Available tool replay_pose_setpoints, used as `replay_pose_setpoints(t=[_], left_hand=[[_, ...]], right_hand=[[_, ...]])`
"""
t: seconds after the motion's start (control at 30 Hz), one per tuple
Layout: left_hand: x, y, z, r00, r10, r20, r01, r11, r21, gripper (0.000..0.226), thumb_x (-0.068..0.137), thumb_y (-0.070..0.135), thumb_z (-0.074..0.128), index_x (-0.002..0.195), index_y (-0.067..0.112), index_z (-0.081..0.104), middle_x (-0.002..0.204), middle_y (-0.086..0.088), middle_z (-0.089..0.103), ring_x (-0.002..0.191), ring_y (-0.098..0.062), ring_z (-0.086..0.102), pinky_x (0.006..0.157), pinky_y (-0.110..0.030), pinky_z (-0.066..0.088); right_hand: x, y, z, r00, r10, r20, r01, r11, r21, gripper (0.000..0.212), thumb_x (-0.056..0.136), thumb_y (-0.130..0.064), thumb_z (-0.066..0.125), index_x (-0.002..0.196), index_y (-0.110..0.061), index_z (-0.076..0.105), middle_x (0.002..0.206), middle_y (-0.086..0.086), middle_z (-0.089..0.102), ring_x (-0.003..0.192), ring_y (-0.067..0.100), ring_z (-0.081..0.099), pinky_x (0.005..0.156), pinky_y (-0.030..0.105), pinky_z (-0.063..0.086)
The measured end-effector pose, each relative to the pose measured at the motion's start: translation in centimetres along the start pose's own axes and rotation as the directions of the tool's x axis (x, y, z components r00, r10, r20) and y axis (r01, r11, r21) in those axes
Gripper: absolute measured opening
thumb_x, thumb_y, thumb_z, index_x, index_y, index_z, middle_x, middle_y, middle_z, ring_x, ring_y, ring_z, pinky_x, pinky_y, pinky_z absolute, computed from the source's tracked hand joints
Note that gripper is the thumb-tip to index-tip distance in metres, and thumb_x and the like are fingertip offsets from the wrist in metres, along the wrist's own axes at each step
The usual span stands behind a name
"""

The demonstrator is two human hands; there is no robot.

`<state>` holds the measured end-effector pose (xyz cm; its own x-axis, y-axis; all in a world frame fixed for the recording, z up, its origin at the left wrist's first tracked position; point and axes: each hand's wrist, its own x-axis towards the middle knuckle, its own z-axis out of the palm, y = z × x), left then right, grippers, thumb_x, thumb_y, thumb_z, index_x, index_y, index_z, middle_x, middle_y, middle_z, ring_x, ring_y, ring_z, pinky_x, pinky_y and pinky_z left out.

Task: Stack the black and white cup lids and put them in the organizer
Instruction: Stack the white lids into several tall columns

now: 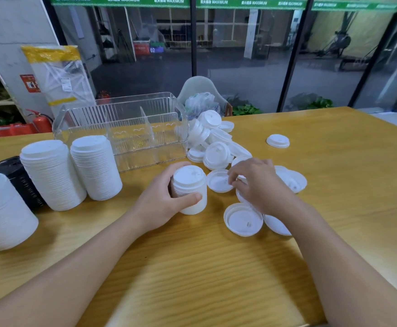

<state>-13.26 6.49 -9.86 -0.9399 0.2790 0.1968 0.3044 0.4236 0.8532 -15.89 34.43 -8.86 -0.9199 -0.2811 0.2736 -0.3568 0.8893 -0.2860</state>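
My left hand (162, 199) grips a short stack of white lids (189, 185) standing on the wooden table (216, 267). Just right of it, my right hand (256, 182) reaches down among loose white lids, its fingertips curled at the edge of an upturned lid (218, 181); whether it pinches one I cannot tell. Another upturned lid (243, 219) lies nearer to me. A heap of loose white lids (214, 142) sits beside the clear plastic organizer (122, 128), whose compartments hold no lids. Three tall white stacks (51, 173) (96, 166) (1, 208) and a black stack (18, 178) stand at the left.
A single white lid (277, 140) lies apart at the right. A pale chair (200, 88) with a plastic bag stands behind the table. A wrapped flat package (58, 76) leans on the wall, with a fire extinguisher (40, 122) below it.
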Motion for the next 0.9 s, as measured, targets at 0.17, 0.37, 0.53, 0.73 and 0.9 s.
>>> replay_pose_setpoints(t=[0.17,0.37,0.53,0.73,0.9], left_hand=[[0.4,-0.8,0.7,0.999,0.015,-0.05,-0.018,0.998,-0.06,0.071,0.09,0.025,0.092,0.149,0.042,0.055,0.136,0.022,0.07,0.129,-0.005,0.066,0.106,-0.034,0.055],[0.1,-0.7,1.1,0.999,0.008,-0.04,-0.011,0.996,-0.091,0.086,0.079,0.059,0.089,0.153,0.051,0.046,0.138,0.026,0.067,0.129,-0.002,0.066,0.105,-0.035,0.054],[0.0,-0.5,1.2,1.0,0.018,-0.014,-0.02,0.994,-0.104,0.061,0.092,0.059,0.075,0.146,0.042,0.052,0.131,0.024,0.07,0.121,0.0,0.067,0.093,-0.017,0.052],[-0.3,-0.2,0.9,0.999,0.048,0.017,-0.045,0.988,-0.15,0.06,0.093,0.047,0.078,0.146,0.034,0.054,0.131,0.017,0.071,0.119,-0.006,0.068,0.09,-0.015,0.053],[-0.7,-0.1,0.7,0.991,0.098,0.092,-0.081,0.981,-0.177,0.057,0.092,0.036,0.079,0.145,0.027,0.059,0.138,0.015,0.07,0.124,-0.01,0.069,0.095,-0.019,0.054]], right_hand=[[-0.2,0.3,0.1,0.998,0.016,-0.053,-0.005,0.98,0.197,0.008,0.105,-0.029,0.068,0.102,-0.036,0.069,0.12,-0.019,0.07,0.125,0.01,0.05,0.111,0.031,0.026],[0.0,-0.5,1.7,0.995,-0.096,-0.011,0.095,0.995,-0.025,0.018,0.09,-0.037,0.082,0.105,-0.031,0.075,0.123,-0.016,0.071,0.129,0.014,0.053,0.11,0.035,0.022],[0.3,-0.7,2.3,0.997,-0.067,-0.035,0.066,0.998,-0.02,0.02,0.096,-0.018,0.073,0.09,-0.034,0.064,0.11,-0.014,0.071,0.118,0.018,0.055,0.104,0.036,0.025],[-0.5,-2.1,0.3,0.981,0.107,-0.159,-0.016,0.872,0.488,0.009,0.109,-0.022,0.061,0.109,-0.03,0.064,0.104,-0.013,0.071,0.105,0.006,0.062,0.087,0.023,0.047],[-0.4,-2.8,-0.4,0.921,0.328,-0.211,-0.009,0.558,0.83,0.007,0.11,-0.017,0.06,0.111,-0.024,0.064,0.089,0.019,0.069,0.073,0.024,0.056,0.068,0.044,0.048]])
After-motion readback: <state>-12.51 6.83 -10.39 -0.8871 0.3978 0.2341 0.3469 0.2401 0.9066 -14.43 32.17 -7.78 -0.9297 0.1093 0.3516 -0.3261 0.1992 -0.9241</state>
